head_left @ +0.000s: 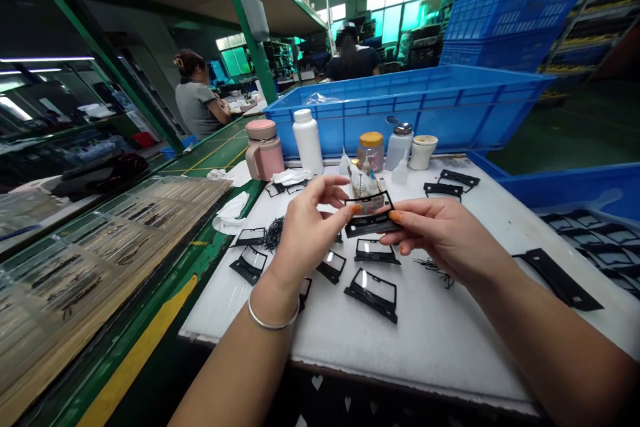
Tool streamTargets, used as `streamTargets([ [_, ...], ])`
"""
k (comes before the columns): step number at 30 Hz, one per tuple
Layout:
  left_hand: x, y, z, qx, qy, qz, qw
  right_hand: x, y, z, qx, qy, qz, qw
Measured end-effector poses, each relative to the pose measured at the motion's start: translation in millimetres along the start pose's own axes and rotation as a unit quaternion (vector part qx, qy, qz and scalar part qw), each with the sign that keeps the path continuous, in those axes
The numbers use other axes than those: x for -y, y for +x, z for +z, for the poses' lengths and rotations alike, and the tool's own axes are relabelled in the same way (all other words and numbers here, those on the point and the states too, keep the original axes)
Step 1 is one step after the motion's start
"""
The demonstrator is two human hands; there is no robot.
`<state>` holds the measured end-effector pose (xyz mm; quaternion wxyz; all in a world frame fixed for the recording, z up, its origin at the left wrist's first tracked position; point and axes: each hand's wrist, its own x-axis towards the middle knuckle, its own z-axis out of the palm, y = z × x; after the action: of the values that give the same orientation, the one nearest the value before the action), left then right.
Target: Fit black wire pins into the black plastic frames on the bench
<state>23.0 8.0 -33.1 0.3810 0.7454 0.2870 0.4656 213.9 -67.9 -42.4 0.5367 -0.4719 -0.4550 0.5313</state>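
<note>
Between my two hands, above the white work surface (pixel 320 340), is a black plastic frame with a clear window (pixel 369 213). My left hand (pixel 315 220) pinches its left side between thumb and fingers. My right hand (pixel 435 233) grips the lower right corner, with the thumb on top. Below lie several similar black frames, among them one (pixel 373 295) nearest me and another (pixel 376 251) just behind it. A pile of thin black strips (pixel 275 235) is left of my left hand, and a smaller bunch of strips (pixel 435 269) lies under my right hand.
Behind the frames stand a pink mug (pixel 265 150), a white bottle (pixel 308 140), a jar with a yellow lid (pixel 371 150) and a pump bottle (pixel 399 145). A large blue crate (pixel 400 107) borders the back. A divided tray (pixel 110 247) lies left. Two people sit farther off.
</note>
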Motion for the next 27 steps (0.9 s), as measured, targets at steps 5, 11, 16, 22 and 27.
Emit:
streamTargets([
  [5, -7.5, 3.9, -46.7, -0.120, -0.034, 0.035, 0.992, 2.7, 0.8, -0.9, -0.053, -0.002, 0.028, 0.998],
  [11, 1.8, -2.0, -83.3, -0.003, 0.294, -0.013, 0.956, 4.8, -1.5, 1.0, -0.083, -0.010, 0.041, 0.996],
  [16, 28.9, -5.0, -76.9, 0.172, 0.461, -0.087, 0.866, -0.1, 2.4, -4.2, -0.066, -0.010, 0.031, 0.997],
  [22, 44.7, -7.2, -67.8, 0.199, 0.477, -0.102, 0.850, -2.4, 4.6, -10.8, -0.069, -0.014, 0.030, 0.997],
  [27, 47.5, -7.9, -72.0, 0.191, 0.467, -0.111, 0.856, 1.0, 2.9, -5.0, -0.079, -0.024, 0.022, 0.996],
])
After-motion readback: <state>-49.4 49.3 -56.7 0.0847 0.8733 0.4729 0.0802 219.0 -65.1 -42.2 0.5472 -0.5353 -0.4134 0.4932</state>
